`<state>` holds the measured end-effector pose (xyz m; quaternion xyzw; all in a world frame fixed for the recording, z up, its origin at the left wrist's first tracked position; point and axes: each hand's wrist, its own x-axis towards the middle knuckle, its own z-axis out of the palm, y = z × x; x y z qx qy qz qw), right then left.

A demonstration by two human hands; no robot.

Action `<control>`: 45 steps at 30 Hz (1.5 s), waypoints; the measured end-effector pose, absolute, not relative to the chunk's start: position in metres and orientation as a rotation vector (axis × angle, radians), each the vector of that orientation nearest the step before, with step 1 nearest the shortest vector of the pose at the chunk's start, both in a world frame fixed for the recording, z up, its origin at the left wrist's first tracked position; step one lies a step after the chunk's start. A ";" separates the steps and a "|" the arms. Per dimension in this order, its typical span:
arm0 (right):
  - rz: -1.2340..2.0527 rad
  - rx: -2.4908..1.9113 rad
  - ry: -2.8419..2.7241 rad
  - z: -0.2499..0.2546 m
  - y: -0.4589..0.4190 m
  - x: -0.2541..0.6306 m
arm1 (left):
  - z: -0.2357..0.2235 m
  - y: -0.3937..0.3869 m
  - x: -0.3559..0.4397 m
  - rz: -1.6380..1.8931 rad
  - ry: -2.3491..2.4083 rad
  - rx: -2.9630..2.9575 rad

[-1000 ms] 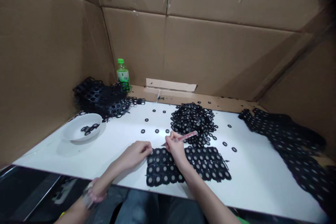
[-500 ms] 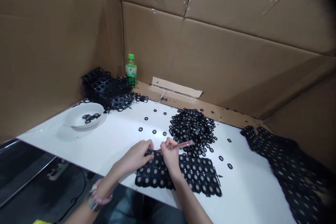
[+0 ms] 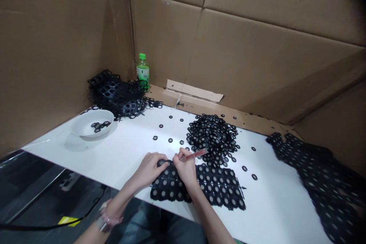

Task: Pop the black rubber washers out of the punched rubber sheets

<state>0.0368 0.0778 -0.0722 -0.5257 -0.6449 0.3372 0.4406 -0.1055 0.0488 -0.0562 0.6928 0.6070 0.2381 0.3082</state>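
Note:
A black sheet with rows of grey-centred rings (image 3: 220,188) lies flat near the table's front edge. At its upper left corner, my left hand (image 3: 150,167) has its fingers bent and thumb pinched on the sheet's edge. My right hand (image 3: 185,167) is closed around a slim, red pen-like tool (image 3: 197,154), over the sheet's upper left part. The tool's working tip is hidden behind my fingers. Just beyond the sheet rises a heap of loose black rings (image 3: 213,137). Several single rings (image 3: 170,140) lie scattered left of the heap.
A white bowl (image 3: 78,126) with several black pieces stands at the left. Behind it lies a pile of black perforated scrap (image 3: 114,95), beside a green-capped bottle (image 3: 143,72). More black ring sheets (image 3: 314,175) lie at the right. Cardboard walls (image 3: 257,57) enclose the white table (image 3: 274,202).
My view has shifted and tilted. My right hand has moved left along the sheet, closer to my left hand, still holding the tool. My left thumb now presses onto the sheet's corner.

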 end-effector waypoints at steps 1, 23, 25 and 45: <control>0.821 -1.310 -1.623 -0.073 0.077 0.036 | -0.058 0.049 -0.105 0.650 1.589 1.812; 0.916 -1.220 -1.390 -0.072 0.084 0.061 | -0.043 0.061 -0.081 0.415 1.509 2.109; 0.894 -1.228 -1.413 -0.071 0.084 0.061 | -0.047 0.063 -0.084 0.490 1.467 2.004; 0.940 -1.192 -1.398 -0.069 0.083 0.063 | -0.060 0.070 -0.092 0.778 1.184 1.666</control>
